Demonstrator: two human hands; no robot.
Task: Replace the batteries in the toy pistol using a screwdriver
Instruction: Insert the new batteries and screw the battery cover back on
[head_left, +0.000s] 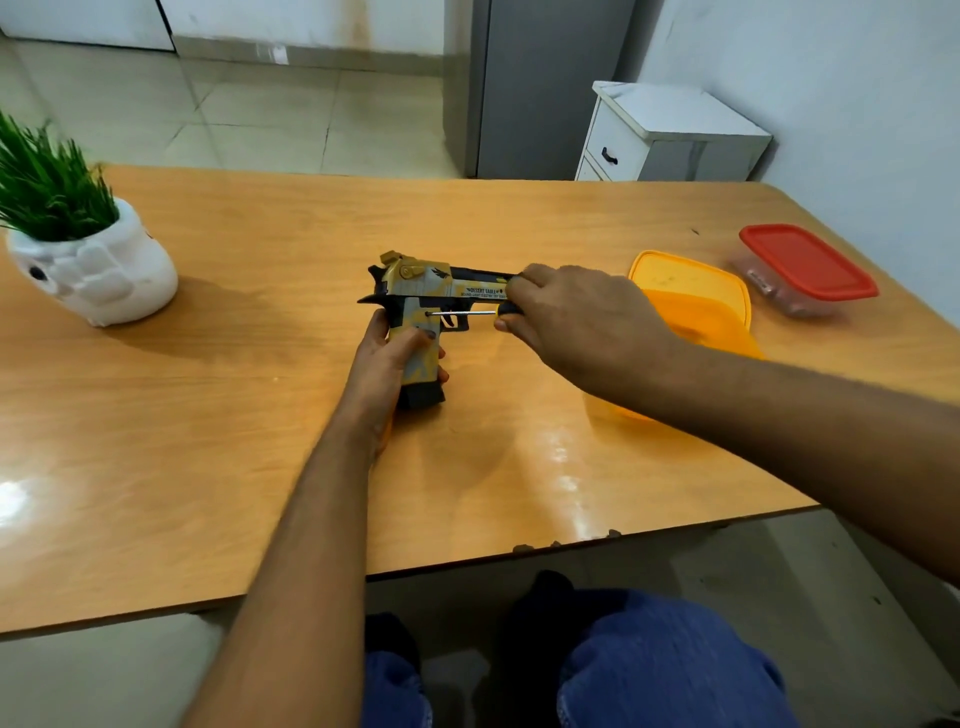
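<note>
We see the toy pistol (431, 291) held just above the middle of the wooden counter (260, 415), lying on its side with the barrel pointing to our right and the handle pointing back toward the person. The left hand (387, 364) has its grip clenched around the pistol's handle, fingers wrapped over the yellow-and-grey side and the thumb on the far edge; the dark base of the handle sticks out below the fingers. The right hand (566, 317) reaches in from the right and its grip is closed on the screwdriver (467, 313), of which we can make out the thin metal shaft and a bit of dark handle between the fingertips and thumb (most of the handle is hidden inside the hand). The shaft runs level, and its tip meets the side of the pistol just above the handle, near the trigger guard.

To the right, partly behind the right forearm, sits an orange container (691, 296) with its lid on, and farther right, near the counter's edge, a clear container with a red lid (808, 262). At the left edge stands a white pot (98, 270) with green grass-like leaves. Beyond the counter we see a small white drawer cabinet (665, 135) against the wall, and below the counter's near edge the person's knees in blue trousers (665, 660).
</note>
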